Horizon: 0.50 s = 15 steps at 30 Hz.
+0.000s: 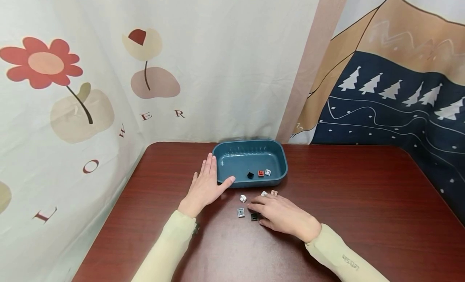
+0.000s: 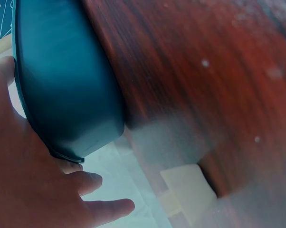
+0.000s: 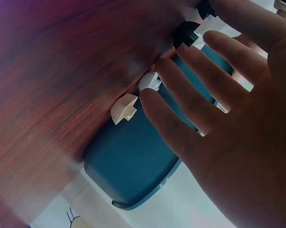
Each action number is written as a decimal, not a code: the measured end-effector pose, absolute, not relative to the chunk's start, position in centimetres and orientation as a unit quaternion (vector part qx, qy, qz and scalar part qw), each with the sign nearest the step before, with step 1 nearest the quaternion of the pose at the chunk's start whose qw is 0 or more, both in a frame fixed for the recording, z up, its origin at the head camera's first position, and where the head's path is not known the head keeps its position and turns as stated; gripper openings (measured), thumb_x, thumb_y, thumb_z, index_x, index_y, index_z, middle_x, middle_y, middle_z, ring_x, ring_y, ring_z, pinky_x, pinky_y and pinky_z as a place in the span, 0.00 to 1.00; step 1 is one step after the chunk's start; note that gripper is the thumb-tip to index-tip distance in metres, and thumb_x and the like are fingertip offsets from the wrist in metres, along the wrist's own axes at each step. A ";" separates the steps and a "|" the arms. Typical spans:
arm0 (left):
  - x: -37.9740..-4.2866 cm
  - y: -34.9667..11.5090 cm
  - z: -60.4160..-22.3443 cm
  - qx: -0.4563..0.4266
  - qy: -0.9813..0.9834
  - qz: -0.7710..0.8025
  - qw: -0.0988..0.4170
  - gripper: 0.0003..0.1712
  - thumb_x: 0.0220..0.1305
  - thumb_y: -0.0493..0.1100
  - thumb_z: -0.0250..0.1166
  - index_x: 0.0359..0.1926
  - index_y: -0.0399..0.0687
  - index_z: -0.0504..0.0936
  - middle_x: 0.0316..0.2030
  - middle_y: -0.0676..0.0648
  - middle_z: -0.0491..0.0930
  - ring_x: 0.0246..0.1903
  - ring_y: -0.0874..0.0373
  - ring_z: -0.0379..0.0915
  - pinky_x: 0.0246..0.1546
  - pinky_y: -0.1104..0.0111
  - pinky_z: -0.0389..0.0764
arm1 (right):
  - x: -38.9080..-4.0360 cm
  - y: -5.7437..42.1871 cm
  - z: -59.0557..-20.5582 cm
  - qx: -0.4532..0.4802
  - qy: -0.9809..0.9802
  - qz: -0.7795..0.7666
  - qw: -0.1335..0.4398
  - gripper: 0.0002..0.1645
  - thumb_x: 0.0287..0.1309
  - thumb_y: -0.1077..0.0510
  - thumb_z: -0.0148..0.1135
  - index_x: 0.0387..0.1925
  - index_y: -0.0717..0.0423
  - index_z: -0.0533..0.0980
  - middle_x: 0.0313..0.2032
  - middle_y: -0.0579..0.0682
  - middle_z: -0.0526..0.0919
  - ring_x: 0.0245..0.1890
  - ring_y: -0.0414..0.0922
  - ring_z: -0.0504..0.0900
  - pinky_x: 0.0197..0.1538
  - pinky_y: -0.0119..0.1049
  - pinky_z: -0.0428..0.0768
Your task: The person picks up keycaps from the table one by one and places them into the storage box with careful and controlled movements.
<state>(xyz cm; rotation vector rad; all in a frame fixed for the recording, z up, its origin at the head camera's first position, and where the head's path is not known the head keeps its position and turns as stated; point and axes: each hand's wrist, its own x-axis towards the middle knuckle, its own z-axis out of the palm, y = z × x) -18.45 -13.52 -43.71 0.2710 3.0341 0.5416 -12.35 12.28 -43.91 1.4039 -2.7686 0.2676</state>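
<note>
A blue basin [image 1: 250, 184] stands at the back of the table, with a black keycap [image 1: 250, 175], a red keycap [image 1: 260, 173] and a white keycap [image 1: 267, 172] inside. My left hand [image 1: 205, 185] rests at its left end, fingers straight along the side and thumb over the front rim. In front of the basin, my right hand [image 1: 287, 215] spreads its fingers low over loose keycaps. A black keycap [image 1: 254, 217] lies by its fingertips; a peach keycap [image 3: 124, 108] and a whitish keycap [image 3: 150, 81] sit beyond the fingers. Nothing shows gripped in either hand.
A white keycap [image 1: 243, 198] and a grey keycap [image 1: 241, 212] lie on the reddish-brown table [image 1: 348, 185] between the hands. Behind the table hangs a printed curtain [image 1: 225, 72], close to the basin's back edge.
</note>
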 end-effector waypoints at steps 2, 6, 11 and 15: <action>-18.5 -13.5 -43.7 0.087 0.980 0.176 0.024 0.63 0.57 0.82 0.41 0.76 0.43 0.36 0.76 0.47 0.31 0.74 0.50 0.30 0.66 0.41 0.49 | -12.4 12.1 -44.0 0.446 -0.891 0.080 0.016 0.29 0.52 0.52 0.73 0.57 0.50 0.78 0.49 0.45 0.80 0.48 0.41 0.77 0.54 0.44 0.75; -18.4 -13.5 -43.7 0.086 0.980 0.175 0.025 0.63 0.57 0.82 0.40 0.76 0.43 0.36 0.76 0.47 0.30 0.74 0.50 0.30 0.66 0.41 0.49 | -12.3 11.9 -44.2 0.440 -0.895 0.074 0.022 0.20 0.52 0.52 0.73 0.47 0.51 0.82 0.43 0.44 0.79 0.42 0.41 0.77 0.46 0.39 0.78; -18.4 -13.5 -43.7 0.085 0.980 0.176 0.025 0.63 0.57 0.82 0.40 0.76 0.43 0.35 0.76 0.47 0.30 0.74 0.50 0.31 0.66 0.42 0.49 | -12.1 12.0 -44.2 0.428 -0.899 0.087 0.030 0.08 0.50 0.55 0.73 0.33 0.48 0.82 0.35 0.42 0.74 0.35 0.39 0.74 0.36 0.34 0.78; -18.5 -13.5 -43.8 0.086 0.980 0.177 0.025 0.63 0.57 0.82 0.41 0.76 0.43 0.36 0.76 0.47 0.30 0.74 0.49 0.31 0.66 0.41 0.49 | -12.0 12.0 -44.3 0.422 -0.900 0.098 0.038 0.08 0.49 0.57 0.74 0.28 0.47 0.80 0.30 0.41 0.71 0.31 0.38 0.72 0.33 0.33 0.76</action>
